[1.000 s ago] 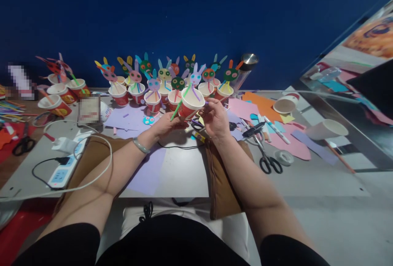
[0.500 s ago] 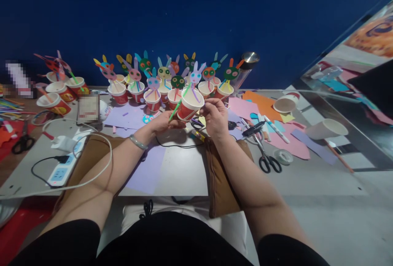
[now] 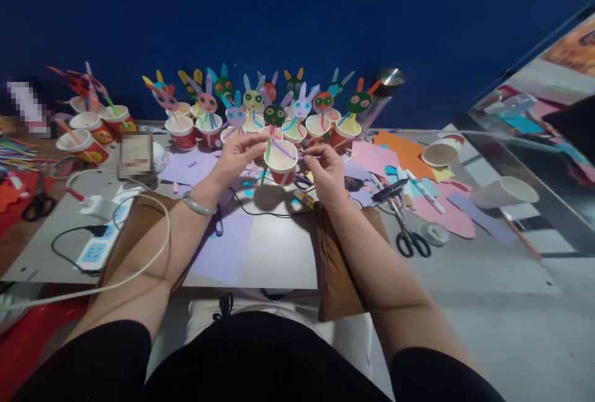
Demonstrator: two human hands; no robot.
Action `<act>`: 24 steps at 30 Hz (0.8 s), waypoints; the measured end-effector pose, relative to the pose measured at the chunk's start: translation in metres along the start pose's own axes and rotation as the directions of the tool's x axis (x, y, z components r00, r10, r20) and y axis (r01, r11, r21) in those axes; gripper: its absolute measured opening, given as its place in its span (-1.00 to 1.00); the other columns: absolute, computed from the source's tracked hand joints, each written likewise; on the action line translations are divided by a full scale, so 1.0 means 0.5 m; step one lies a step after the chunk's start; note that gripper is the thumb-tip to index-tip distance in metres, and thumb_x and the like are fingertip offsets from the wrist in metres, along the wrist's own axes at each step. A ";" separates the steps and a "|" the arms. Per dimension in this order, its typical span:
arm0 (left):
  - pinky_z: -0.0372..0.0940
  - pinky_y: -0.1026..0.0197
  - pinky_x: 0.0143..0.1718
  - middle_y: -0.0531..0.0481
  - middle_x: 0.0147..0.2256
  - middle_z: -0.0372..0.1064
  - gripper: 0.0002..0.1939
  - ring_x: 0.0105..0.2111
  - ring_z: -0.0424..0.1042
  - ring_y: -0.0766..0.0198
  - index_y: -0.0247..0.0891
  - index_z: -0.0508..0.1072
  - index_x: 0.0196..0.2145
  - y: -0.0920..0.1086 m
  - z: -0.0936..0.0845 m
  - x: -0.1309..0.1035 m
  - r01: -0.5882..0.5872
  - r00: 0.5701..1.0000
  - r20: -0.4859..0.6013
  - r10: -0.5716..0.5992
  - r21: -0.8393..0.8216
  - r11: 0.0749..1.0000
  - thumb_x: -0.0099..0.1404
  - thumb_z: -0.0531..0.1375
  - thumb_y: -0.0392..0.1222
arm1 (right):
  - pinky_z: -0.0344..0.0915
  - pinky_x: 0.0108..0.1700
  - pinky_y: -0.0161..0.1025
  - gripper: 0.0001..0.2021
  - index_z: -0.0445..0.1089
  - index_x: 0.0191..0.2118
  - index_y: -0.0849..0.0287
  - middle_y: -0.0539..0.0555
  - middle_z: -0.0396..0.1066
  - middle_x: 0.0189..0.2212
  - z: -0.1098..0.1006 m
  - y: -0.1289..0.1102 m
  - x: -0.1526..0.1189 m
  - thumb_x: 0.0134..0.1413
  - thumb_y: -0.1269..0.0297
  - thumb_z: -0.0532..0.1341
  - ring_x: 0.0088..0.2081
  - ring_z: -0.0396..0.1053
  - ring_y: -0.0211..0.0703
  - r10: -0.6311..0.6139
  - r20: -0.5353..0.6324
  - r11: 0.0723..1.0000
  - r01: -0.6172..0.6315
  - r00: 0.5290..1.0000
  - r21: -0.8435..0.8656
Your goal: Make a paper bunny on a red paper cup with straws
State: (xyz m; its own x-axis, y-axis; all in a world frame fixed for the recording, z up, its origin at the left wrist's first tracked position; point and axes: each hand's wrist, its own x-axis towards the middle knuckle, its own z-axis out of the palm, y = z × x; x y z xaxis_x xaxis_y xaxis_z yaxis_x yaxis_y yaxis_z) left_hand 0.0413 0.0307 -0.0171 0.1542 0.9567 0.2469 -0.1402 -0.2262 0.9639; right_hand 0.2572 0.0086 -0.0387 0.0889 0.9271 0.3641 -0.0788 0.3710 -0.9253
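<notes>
A red and white paper cup (image 3: 282,170) stands on the table in front of me, tilted slightly, with a green strip (image 3: 264,170) at its left side and a purple strip (image 3: 282,148) across its opening. My left hand (image 3: 239,157) is at the cup's left rim, its fingers pinched by the green strip. My right hand (image 3: 325,173) is closed at the cup's right, its fingertips pinching the purple strip's outer end (image 3: 310,156). Rows of cups with paper rabbit heads, among them a lilac one (image 3: 304,106), stand just behind.
Black-handled scissors (image 3: 413,244), a tape roll (image 3: 434,233), markers and coloured paper lie at the right. A glue stick (image 3: 304,198) is near the middle. On the left are a power strip (image 3: 100,244), cables and more cups (image 3: 82,147). A tall flask (image 3: 383,92) stands behind.
The cup has moved lower, away from the rabbit cups. My left hand has shifted from beneath the cup to its upper left side. The view has shifted slightly.
</notes>
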 end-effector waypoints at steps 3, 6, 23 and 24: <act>0.33 0.28 -0.33 -0.05 -0.28 0.58 -0.51 -0.36 0.46 0.33 -0.27 0.65 -0.29 -0.006 0.012 -0.005 -0.073 0.997 0.026 0.071 0.084 0.994 -0.05 0.52 0.16 | 0.39 -0.40 -0.30 -0.80 0.38 -0.33 0.09 -0.08 0.43 -0.50 0.004 -0.008 -0.007 -0.01 0.17 0.38 -0.49 0.42 -0.30 0.001 0.047 0.998 0.001 0.999 -0.056; 0.31 0.27 -0.30 -0.08 -0.28 0.58 -0.52 -0.34 0.46 0.30 -0.29 0.66 -0.30 -0.013 0.017 -0.008 -0.037 0.996 0.080 0.029 0.105 0.994 0.00 0.49 0.17 | 0.42 -0.35 -0.25 -0.76 0.36 -0.30 0.06 -0.07 0.43 -0.49 0.006 -0.013 -0.012 0.01 0.11 0.39 -0.44 0.45 -0.24 0.012 0.087 0.997 -0.005 0.996 -0.080; 0.31 0.22 -0.22 -0.05 -0.34 0.53 -0.45 -0.31 0.43 0.28 -0.35 0.57 -0.33 -0.016 0.027 -0.016 0.043 0.992 0.113 -0.057 0.123 0.991 0.03 0.43 0.25 | 0.34 0.17 0.03 -0.29 0.38 0.07 0.18 0.20 0.51 0.03 0.001 -0.015 -0.013 -0.20 -0.01 0.52 0.07 0.45 0.13 0.179 0.504 0.950 -0.016 0.845 -0.311; 0.31 0.23 -0.22 -0.07 -0.30 0.53 -0.46 -0.30 0.43 0.28 -0.35 0.58 -0.33 -0.017 0.027 -0.016 0.040 0.992 0.114 -0.056 0.138 0.990 0.03 0.43 0.24 | 0.34 0.17 0.03 -0.31 0.40 0.06 0.18 0.19 0.52 0.02 0.001 -0.016 -0.013 -0.20 0.01 0.52 0.06 0.45 0.13 0.179 0.506 0.948 -0.012 0.844 -0.317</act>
State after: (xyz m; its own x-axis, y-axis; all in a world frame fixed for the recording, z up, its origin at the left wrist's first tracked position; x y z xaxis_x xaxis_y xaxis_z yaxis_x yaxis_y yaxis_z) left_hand 0.0546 0.0225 -0.0259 0.2722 0.9407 0.2024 0.0026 -0.2110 0.9775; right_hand 0.2569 -0.0001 -0.0335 -0.4411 0.8761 0.1948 0.2393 0.3241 -0.9153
